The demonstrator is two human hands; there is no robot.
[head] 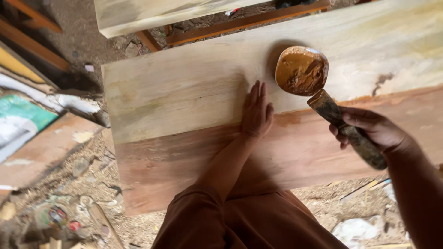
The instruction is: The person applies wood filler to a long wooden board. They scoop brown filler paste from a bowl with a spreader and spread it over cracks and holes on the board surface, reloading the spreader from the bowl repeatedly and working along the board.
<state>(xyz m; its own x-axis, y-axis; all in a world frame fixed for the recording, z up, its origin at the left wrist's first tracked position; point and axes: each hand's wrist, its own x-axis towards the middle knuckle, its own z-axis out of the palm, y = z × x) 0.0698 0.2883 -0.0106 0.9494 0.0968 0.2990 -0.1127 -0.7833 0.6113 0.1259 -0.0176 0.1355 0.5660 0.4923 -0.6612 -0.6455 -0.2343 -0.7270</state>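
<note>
A wide wooden board (175, 101) lies across the view, pale on its far half and reddish brown on its near half. My left hand (256, 113) rests flat on it, fingers together and pointing away, at the line between the two tones. My right hand (369, 129) grips the handle of a putty knife (344, 127) smeared with brown paste. The blade tip is at the near edge of a round container (302, 70) filled with brown wood filler, which sits on the pale half of the board.
A second pale plank (138, 16) lies beyond, over reddish wooden rails (240, 23). Sawdust, scraps and litter (69, 207) cover the ground to the left and below. My brown-clad knees (240, 221) are at the bottom edge.
</note>
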